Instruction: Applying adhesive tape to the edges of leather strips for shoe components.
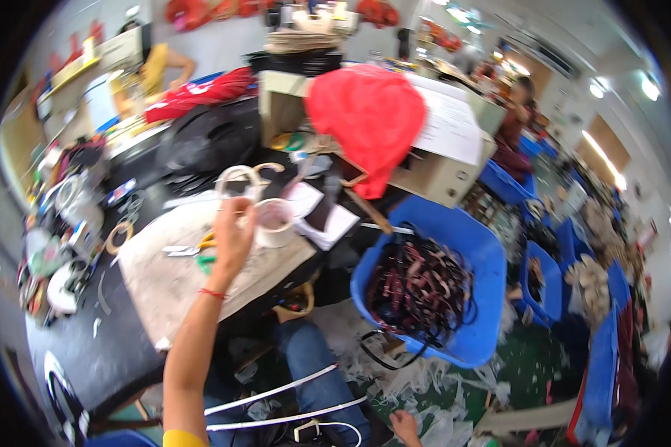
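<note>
The left hand [232,232] is raised over the desk [119,350], its grip closed on a white strap loop [238,179]. The right hand [404,426] reaches low toward the floor; I cannot tell its grip.

Pale strap loop [240,179] held up above worktable w/ cloth.

A red cloth [371,119] drapes over a beige box [440,175] far in the scene. To the right, a blue bin [466,253] holds dark brown and black straps [421,287]. The left hand [231,238], with a red thread at the wrist, holds a whitish loop [237,179] beside a white tape roll [274,222]. White strips [276,402] cross blue jeans [317,372] near. The mat [179,272] is cream on a black table [119,350].
</note>
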{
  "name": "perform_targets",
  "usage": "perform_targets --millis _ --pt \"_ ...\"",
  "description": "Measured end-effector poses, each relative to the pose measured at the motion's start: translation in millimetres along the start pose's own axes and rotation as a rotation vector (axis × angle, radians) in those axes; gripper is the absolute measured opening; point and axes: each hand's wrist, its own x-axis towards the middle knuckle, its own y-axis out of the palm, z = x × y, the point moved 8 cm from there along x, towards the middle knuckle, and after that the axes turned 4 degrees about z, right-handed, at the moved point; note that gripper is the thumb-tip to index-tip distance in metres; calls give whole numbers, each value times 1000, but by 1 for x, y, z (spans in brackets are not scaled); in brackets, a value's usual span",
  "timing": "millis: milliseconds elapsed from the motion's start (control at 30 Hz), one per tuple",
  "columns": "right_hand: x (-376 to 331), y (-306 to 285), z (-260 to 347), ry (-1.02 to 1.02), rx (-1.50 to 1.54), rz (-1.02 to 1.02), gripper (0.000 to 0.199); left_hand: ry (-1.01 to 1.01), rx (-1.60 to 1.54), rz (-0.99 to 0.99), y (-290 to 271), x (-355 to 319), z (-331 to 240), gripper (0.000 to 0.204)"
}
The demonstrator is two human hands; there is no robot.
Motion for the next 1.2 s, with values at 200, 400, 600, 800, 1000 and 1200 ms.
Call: perform_targets --millis 200,400,600,800,1000,1200 --pt "-34 -107 247 -555 574 -227 22 -324 -367 33 -27 -67 -28 11" --pt "-121 -108 454 -889 725 83 25 -358 -388 236 -33 -117 -54 19" --pt "-138 -80 501 -1031 1062 383 39 -542 -598 266 -37 -155 -42 17" --pt "-150 -53 503 -1026 1081 581 92 -683 -1108 606 -16 -207 -57 12" --pt "-168 -47 499 -1218 635 157 59 -485 -929 454 -46 -218 -59 20" --pt "-185 -60 486 -1315 257 -91 30 -713 -854 445 -37 -262 -30 23"
